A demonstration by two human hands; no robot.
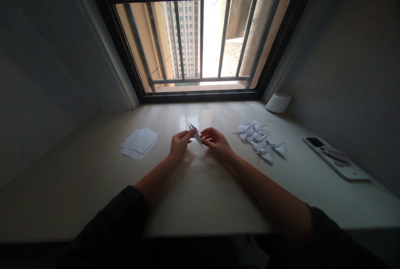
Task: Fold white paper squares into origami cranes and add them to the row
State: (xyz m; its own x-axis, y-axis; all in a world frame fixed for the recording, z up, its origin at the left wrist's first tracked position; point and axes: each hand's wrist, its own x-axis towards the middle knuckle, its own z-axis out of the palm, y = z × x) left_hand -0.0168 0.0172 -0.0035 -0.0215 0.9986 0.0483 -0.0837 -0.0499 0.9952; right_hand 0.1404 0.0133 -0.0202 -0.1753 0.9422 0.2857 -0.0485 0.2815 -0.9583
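Between my hands, above the pale ledge, is a piece of white paper folded into a narrow pointed shape (pixel 197 136). My left hand (pixel 180 144) pinches it from the left, the thumb lying on its face near the upper points. On the other side, my right hand (pixel 216 143) has its fingers curled at the paper's right edge, close to the lower tip. Whether the right fingertips grip it or only touch it is hard to make out. Right of my hands lies a cluster of several folded paper cranes (pixel 258 136). A small stack of flat white paper sheets (pixel 140 142) lies to the left.
The ledge (pixel 193 202) ends at a front edge near my forearms. A phone (pixel 336 158) lies at the right, and a white cylindrical object (pixel 278 102) stands in the back right corner. A barred window (pixel 201 46) is behind, with walls on both sides.
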